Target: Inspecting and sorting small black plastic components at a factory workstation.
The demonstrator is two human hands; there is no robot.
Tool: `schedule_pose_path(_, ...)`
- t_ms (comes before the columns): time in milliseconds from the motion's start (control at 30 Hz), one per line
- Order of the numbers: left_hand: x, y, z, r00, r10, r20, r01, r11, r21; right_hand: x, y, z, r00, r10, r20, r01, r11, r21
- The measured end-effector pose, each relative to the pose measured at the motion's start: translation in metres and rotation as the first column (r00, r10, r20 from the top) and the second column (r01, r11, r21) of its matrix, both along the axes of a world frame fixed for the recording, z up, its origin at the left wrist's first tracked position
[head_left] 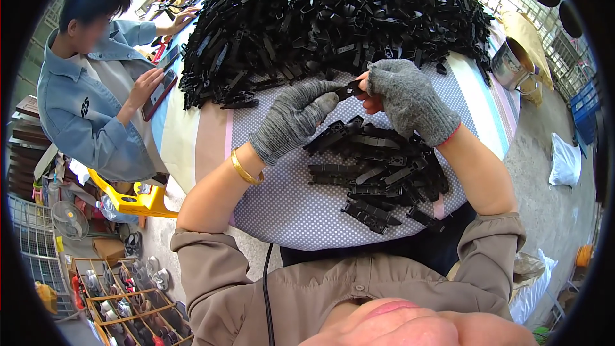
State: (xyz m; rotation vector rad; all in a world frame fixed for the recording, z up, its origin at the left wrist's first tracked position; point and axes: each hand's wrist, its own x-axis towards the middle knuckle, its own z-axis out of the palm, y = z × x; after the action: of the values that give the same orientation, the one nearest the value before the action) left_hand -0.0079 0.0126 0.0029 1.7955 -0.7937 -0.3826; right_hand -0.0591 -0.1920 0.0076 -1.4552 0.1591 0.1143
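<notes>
We see our left hand (293,117), in a grey knit glove, reaching up and to the right with its fingers closed around the near end of a small black plastic clip piece (349,90); our right hand (407,99), in a fingerless grey glove, pinches the far end of the same piece between bare fingertips, so both hands are closed on it and neither is visibly nearer; the piece is held just above the desk (282,205), between the two hands, with its long axis running roughly left to right and tilted slightly upward toward the right hand; the desk wears a dotted cloth with striped edges; just below the hands lies a small scatter of sorted black clip pieces (378,173), mostly lying flat with their long sides left to right, touching and overlapping one another; beyond the hands, well apart from the sorted ones, rises a large heap of black clip pieces (333,19); a gold bangle (245,170) sits on our left wrist; at the left a seated person in a denim jacket (77,109) holds a phone (160,93); a metal pot (509,64) stands at the desk's right edge.
</notes>
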Motion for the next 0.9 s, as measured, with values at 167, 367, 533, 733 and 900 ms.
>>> schedule_pose_path(167, 0.0, 0.0, 0.001, 1.0, 0.016, -0.027, -0.015, 1.0, 0.027, -0.001, 0.001, 0.001, 1.0, 0.005, 0.014, -0.005, 1.0, 0.008)
schedule_pose_path(367, -0.002, 0.0, -0.005, 0.996, 0.067, 0.058, -0.067, 0.998, -0.016, -0.005, 0.004, 0.003, 0.999, 0.016, 0.027, -0.015, 0.999, -0.036)
schedule_pose_path(533, -0.002, -0.001, 0.006, 0.996, 0.07, 0.054, -0.07, 0.998, 0.005, -0.008, 0.01, 0.005, 0.999, -0.039, 0.003, 0.039, 0.995, 0.097)
schedule_pose_path(733, -0.003, 0.003, 0.012, 0.999, 0.038, 0.022, -0.04, 0.995, 0.088, -0.002, 0.0, 0.008, 0.998, 0.036, 0.058, -0.026, 0.987, -0.159)
schedule_pose_path(900, -0.003, 0.004, 0.012, 0.999, 0.013, 0.043, -0.017, 0.997, 0.072, 0.002, -0.008, -0.001, 0.987, 0.11, 0.121, -0.077, 0.965, -0.249)
